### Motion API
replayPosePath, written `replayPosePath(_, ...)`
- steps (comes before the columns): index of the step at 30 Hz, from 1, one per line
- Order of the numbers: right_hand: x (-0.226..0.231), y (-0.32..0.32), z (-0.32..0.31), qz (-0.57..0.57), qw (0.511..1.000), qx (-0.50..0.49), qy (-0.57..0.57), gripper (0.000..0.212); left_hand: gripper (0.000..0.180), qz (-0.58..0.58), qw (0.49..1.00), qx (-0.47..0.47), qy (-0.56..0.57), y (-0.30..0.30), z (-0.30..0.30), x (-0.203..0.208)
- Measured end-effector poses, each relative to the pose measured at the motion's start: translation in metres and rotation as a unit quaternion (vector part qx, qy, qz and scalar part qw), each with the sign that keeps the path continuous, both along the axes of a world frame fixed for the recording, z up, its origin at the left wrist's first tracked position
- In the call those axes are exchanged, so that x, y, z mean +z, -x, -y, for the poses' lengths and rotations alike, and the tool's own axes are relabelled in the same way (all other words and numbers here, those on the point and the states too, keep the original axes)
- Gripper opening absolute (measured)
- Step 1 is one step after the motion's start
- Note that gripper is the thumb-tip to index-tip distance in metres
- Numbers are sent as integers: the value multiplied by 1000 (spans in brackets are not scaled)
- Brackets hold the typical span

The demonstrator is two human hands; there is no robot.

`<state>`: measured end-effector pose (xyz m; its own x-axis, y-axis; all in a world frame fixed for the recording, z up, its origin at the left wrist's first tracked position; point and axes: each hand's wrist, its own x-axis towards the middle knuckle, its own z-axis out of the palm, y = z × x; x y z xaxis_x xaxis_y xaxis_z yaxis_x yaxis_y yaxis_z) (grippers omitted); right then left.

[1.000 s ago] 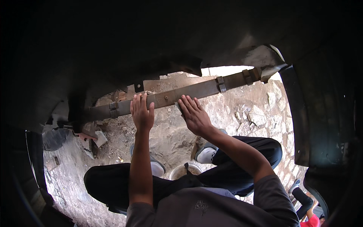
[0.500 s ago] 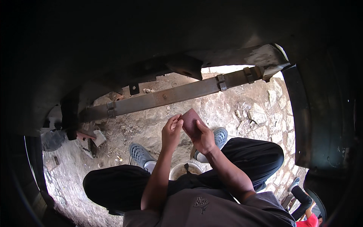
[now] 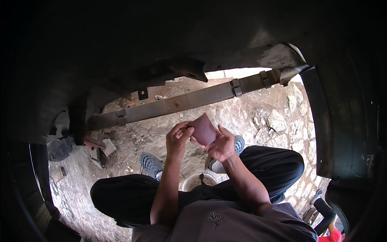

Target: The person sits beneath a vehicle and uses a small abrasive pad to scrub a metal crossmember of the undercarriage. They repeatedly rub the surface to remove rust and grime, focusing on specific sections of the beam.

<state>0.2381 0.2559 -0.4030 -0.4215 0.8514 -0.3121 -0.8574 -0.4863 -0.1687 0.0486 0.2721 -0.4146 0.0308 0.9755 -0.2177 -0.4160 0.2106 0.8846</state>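
A reddish-brown sheet of sandpaper, slightly curled, is held up in front of me, below a metal bar. Thumb and fingers of my left hand pinch it along its left edge. My right hand lies palm up against the sheet's lower right side, its thumb spread away and its fingers stretched to the left beneath the lower edge. Part of those fingers is hidden behind the sheet.
A rusty metal bar with clamps crosses ahead, under dark body panels. Between my shoes stands a round bucket. Stones and rubble cover the ground. Another person's leg shows at the lower right.
My right thumb has come off the face of the sandpaper and that hand has opened, palm up. The sheet has turned and shows more of its face. My left hand has shifted slightly left.
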Motion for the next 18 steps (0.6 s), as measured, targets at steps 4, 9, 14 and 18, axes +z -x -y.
replayPosePath(4,-12,-10,-1,-30,998,46,-38,68,29,12,1000,-17,1,1,-1,12)
replayPosePath(9,-17,-2,-1,85,990,101,-49,60,34,-135,989,-58,-27,11,-4,-6)
replayPosePath(14,-23,2,-3,173,974,126,-70,48,40,-330,937,-90,-69,27,-9,-2)
replayPosePath(18,-33,0,-14,324,943,69,-6,39,41,-304,950,-46,-48,56,-25,-11)
